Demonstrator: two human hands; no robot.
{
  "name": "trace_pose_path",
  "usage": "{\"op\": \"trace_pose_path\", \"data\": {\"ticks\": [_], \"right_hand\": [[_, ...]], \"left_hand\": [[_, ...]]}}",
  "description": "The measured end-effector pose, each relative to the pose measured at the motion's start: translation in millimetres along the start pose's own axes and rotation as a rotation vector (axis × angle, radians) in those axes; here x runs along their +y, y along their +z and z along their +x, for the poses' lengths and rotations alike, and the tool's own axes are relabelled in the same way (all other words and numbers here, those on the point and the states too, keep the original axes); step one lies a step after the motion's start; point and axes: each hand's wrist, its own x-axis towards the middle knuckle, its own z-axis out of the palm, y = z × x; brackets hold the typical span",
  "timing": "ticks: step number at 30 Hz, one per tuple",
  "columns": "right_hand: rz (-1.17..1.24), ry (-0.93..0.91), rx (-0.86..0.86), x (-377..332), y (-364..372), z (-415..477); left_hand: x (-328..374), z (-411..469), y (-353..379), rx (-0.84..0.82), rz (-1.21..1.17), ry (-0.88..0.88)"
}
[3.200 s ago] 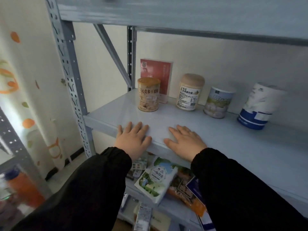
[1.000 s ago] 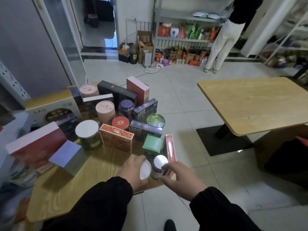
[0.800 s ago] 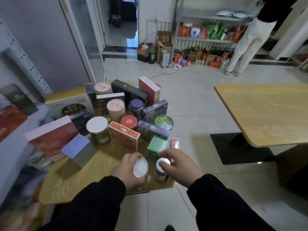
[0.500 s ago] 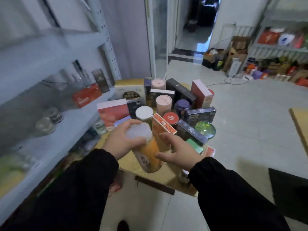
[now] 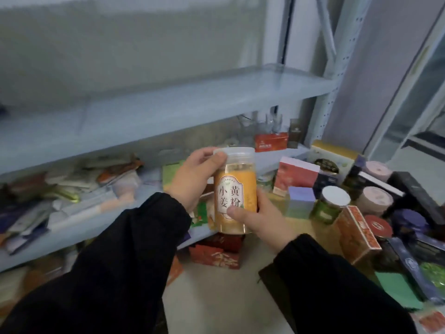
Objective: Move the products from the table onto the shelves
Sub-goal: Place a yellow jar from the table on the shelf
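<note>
I hold an orange jar [image 5: 237, 179] with a clear lid and a white label upright in front of me. My left hand [image 5: 195, 179] grips its upper part, thumb on the lid. My right hand [image 5: 260, 219] holds its lower part, thumb pressed on the label. The jar hangs in the air in front of the grey metal shelf unit. A bare grey shelf board [image 5: 168, 102] runs above it. A lower shelf [image 5: 101, 213] to the left holds several flat packets. The wooden table [image 5: 303, 225] with several boxes and jars stands to the right.
On the table stand a green jar with a white lid [image 5: 330, 206], a red-orange box [image 5: 358, 235], a lilac box [image 5: 301, 201] and a pink-red box [image 5: 296, 174]. A red box [image 5: 216, 251] sits on the floor. A perforated shelf upright [image 5: 337, 68] rises at right.
I picked the orange jar off the table with both hands and turned left from the table to the shelves. The jar now stands upright and higher than half a second ago.
</note>
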Motion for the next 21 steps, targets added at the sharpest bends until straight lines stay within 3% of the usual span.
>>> {"op": "trace_pose_path", "data": {"ticks": [9,21], "right_hand": [[0.115,-0.016,-0.268,-39,174,67],[0.028,-0.126,-0.54,-85,402,142]], "left_hand": [[8,-46,-210,0.293,0.095,0.006],[-12,-145,-452,0.696,0.229,-0.108]]}}
